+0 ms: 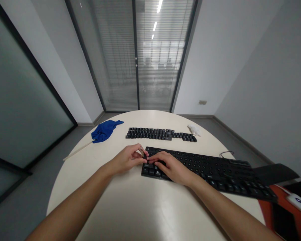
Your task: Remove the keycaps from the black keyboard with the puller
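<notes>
A black keyboard [215, 170] lies slanted on the round table, its right end reaching past the edge. Keycaps are off its upper rows, leaving bare key sockets, while caps sit along its lower edge. At the keyboard's left end my left hand [127, 159] pinches a small dark piece [143, 155] between thumb and fingers; its kind is too small to tell. My right hand [172, 167] lies over the left keys, fingers bent and closed, tips meeting near the left hand's. Whatever those tips grip is hidden. Beyond the hands, loose black keycaps [150, 134] stand in rows.
A blue cloth [105, 130] with a thin wooden stick [77, 150] is at the left of the table [110, 207]. Crumpled white tissue [194, 130] lies at the right rear. An orange-red surface with a white device [299, 202] stands at the lower right.
</notes>
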A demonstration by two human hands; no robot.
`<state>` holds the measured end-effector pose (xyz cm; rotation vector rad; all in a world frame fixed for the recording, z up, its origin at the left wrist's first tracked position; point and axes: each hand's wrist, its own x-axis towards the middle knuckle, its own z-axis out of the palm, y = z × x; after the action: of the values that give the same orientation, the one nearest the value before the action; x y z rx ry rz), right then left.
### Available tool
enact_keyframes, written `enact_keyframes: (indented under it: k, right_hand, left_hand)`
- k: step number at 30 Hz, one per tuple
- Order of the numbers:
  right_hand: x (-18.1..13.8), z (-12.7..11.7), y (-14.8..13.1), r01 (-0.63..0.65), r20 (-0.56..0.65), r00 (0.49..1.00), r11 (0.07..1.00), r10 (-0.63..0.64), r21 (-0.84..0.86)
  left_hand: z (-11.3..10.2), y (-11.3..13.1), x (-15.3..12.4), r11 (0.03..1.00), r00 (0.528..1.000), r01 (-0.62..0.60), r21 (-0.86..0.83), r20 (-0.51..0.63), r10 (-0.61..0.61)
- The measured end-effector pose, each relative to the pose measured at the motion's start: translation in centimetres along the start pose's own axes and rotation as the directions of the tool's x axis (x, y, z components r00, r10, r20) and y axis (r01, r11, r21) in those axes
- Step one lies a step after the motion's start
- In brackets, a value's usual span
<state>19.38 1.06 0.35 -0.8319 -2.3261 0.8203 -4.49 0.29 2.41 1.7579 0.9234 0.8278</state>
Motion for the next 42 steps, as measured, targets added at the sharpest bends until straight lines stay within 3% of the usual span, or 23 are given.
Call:
enact_keyframes:
  k: [9,18,24,42]
  right_hand:
    - [1.0,1.0,0.2,-0.118,-0.054,0.991,0.990,0.123,0.080]
    - [1.0,0.6,-0.3,-0.084,-0.057,0.995,0.996,0.082,-0.029]
    - [1.0,0.2,-0.4,-0.131,-0.030,0.991,0.990,0.129,-0.055]
    - [0.7,0.1,0.1,-0.097,-0.043,0.994,0.995,0.097,0.007]
  left_hand:
    - [0.2,0.1,0.0,0.999,1.000,-0.009,0.031,0.014,0.008]
    - [0.4,-0.1,0.1,0.999,1.000,-0.005,0.051,0.003,0.005]
    - [0.7,0.1,0.2,0.997,1.000,-0.001,0.075,-0.006,0.002]
    - [1.4,0.7,0.0,0.970,0.998,-0.064,0.236,0.023,0.060]
